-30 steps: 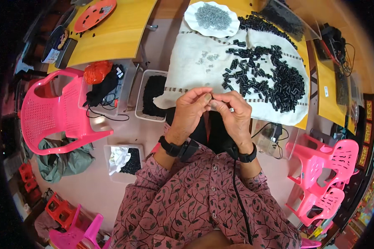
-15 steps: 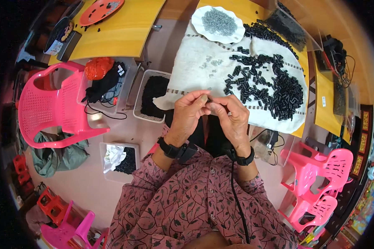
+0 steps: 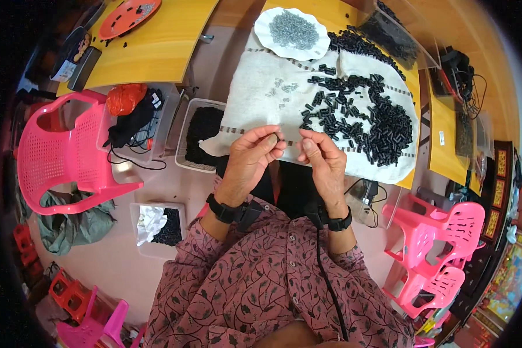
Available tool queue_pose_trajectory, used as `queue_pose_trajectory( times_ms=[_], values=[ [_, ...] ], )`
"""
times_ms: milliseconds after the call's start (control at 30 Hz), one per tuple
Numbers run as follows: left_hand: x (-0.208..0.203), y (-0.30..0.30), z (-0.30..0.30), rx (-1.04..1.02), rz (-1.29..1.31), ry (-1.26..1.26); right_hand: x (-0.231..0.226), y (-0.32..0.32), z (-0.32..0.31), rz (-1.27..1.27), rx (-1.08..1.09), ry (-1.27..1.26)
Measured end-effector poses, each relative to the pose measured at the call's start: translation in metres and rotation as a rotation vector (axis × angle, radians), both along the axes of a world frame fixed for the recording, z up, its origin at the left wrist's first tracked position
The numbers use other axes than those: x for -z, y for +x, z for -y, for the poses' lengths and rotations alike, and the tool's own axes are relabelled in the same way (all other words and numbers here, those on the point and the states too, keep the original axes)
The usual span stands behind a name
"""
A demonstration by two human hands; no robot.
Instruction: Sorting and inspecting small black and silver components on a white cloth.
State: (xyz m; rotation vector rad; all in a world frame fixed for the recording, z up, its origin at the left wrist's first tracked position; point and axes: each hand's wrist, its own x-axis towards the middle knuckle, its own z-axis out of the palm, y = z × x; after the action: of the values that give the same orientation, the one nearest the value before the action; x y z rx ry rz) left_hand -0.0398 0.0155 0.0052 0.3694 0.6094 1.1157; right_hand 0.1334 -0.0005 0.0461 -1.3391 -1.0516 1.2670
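Observation:
Over the near edge of the cloth, my left hand (image 3: pixel 254 155) pinches a small dark piece (image 3: pixel 280 137) between thumb and forefinger. It looks like one of the short black tubes, though the fingers cover most of it. A little to its right, my right hand (image 3: pixel 326 161) has curled fingers, thumb close to forefinger; whether anything sits between them is hidden. Beyond the hands, a heap of short black tubes (image 3: pixel 391 130) spreads over the white cloth (image 3: pixel 246 87). Several small clear pieces (image 3: pixel 285 87) lie loose left of it. More clear pieces fill a white scalloped plate (image 3: pixel 262 29) at the back.
A basket (image 3: pixel 182 156) of black pieces stands left of the cloth, with a smaller tub (image 3: pixel 182 217) on the floor nearer me. A pink chair (image 3: pixel 69 151) and a yellow table (image 3: pixel 156 52) are on the left. Stacked pink chairs (image 3: pixel 441 232) stand at right.
My hands were together at the fingertips and are now apart, the right one drawn off to the right. The dark piece stays in the left hand. The whole view has shifted slightly.

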Motion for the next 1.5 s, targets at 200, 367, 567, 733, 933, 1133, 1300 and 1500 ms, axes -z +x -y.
queue_pose_trajectory(
  times_ms=[200,367,567,733,933,1133,1300,1500],
  values=[
    [-0.005,0.003,0.002,0.009,0.015,0.013,-0.01,0.002,0.008,-0.117,-0.026,0.005],
    [-0.004,0.002,0.001,0.011,0.03,0.022,-0.005,0.004,0.012,-0.093,-0.046,-0.015],
    [-0.001,0.0,0.0,0.019,0.068,0.022,-0.003,0.002,0.009,-0.074,0.017,0.003],
    [-0.003,0.001,0.0,0.017,0.083,0.015,0.0,0.001,0.009,-0.141,0.011,0.045],
    [-0.002,0.003,0.002,0.016,0.138,0.027,0.001,-0.003,0.009,-0.151,0.012,0.04],
    [-0.003,0.006,0.003,-0.004,0.163,0.035,0.014,-0.011,0.004,-0.108,0.02,0.213],
    [0.002,0.005,0.003,-0.01,0.172,0.041,0.015,-0.019,0.002,-0.16,0.016,0.222],
    [0.002,0.008,0.004,-0.013,0.195,0.055,0.023,-0.021,0.0,-0.151,0.015,0.217]
  ],
)
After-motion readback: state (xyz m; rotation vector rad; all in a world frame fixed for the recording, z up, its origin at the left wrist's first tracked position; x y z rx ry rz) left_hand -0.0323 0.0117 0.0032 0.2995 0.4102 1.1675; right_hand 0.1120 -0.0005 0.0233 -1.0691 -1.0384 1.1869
